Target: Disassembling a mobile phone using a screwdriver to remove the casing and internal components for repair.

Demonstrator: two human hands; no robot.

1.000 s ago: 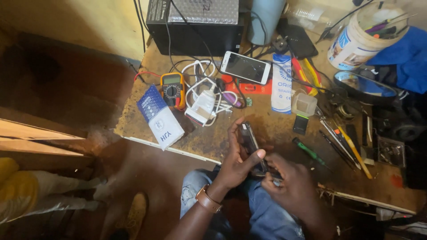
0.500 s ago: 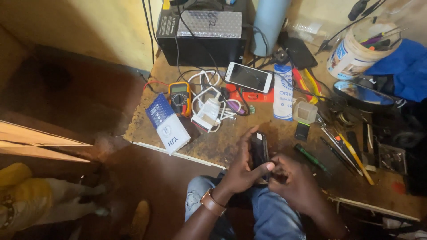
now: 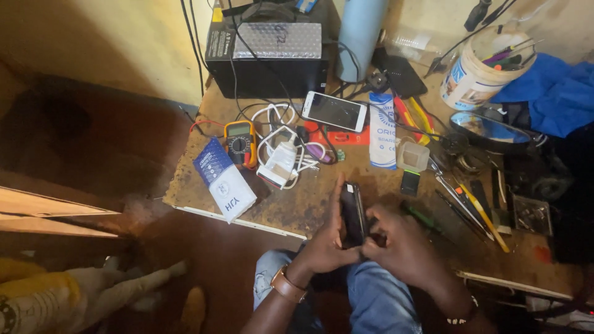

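Left hand (image 3: 325,244) grip clamped on dark phone (image 3: 352,213), fingers along its left edge, phone stood on edge over near rim of worktop (image 3: 297,207). Right hand (image 3: 399,244) grip closed on same phone from right, thumb at lower end. Brown watch strap (image 3: 286,286) on left wrist. Jeans-clad knees below. Just beyond phone: small black block (image 3: 409,183), clear plastic box (image 3: 413,156). Farther back: white phone (image 3: 334,111) lying flat, white charger with cables (image 3: 279,158), yellow multimeter (image 3: 240,143), blue-white packet (image 3: 224,180). Right side: screwdrivers (image 3: 473,207), white bucket (image 3: 476,77).
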